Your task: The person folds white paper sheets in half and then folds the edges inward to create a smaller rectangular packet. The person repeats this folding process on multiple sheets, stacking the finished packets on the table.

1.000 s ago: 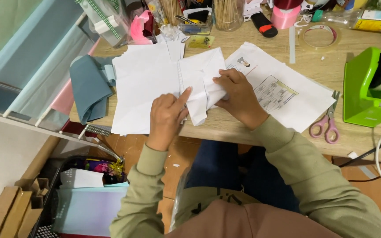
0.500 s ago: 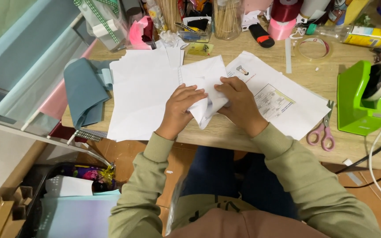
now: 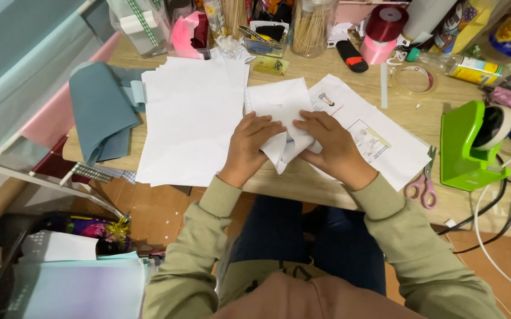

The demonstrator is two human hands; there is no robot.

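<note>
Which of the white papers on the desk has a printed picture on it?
The printed sheet under the right hand; the folded paper and the left stack look blank.

One head-worn cam only: desk [image 3: 338, 195] seen from above, lens angled steeply down and fwd, close range; lap at bottom, clutter at top edge.
</note>
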